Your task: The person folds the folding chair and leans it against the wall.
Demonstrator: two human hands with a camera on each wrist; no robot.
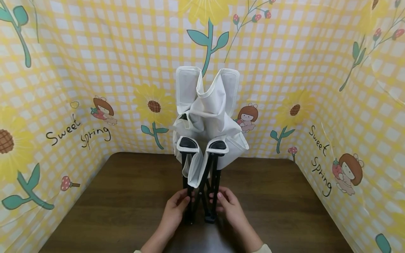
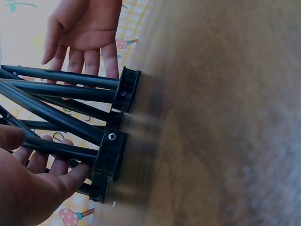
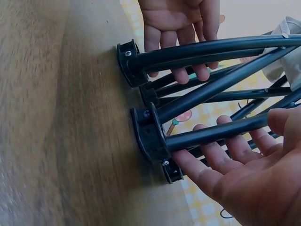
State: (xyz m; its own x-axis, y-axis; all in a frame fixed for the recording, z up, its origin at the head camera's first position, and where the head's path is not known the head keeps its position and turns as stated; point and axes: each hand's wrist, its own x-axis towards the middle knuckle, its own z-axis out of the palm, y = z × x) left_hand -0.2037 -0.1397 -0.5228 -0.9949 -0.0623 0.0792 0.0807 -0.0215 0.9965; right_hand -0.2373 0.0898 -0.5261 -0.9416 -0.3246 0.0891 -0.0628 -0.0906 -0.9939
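Observation:
A folded camp chair point(image 1: 209, 126) with white fabric and black tubular legs stands upright on the table, its feet at the tabletop. My left hand point(image 1: 175, 207) holds the left legs low down, thumb in front and fingers curled behind the tubes. On the other side, my right hand point(image 1: 232, 209) has its fingers behind the right legs and its thumb along the front. The right wrist view shows the chair's legs point(image 3: 211, 134) crossing, with black plastic feet point(image 3: 148, 136) at the wood. White fabric hangs in folds over the upper frame.
The dark brown wooden table point(image 1: 136, 189) spreads out around the chair. A yellow checked cloth point(image 1: 126, 63) printed with flowers and cartoon figures hangs along the back and both sides, close behind the chair.

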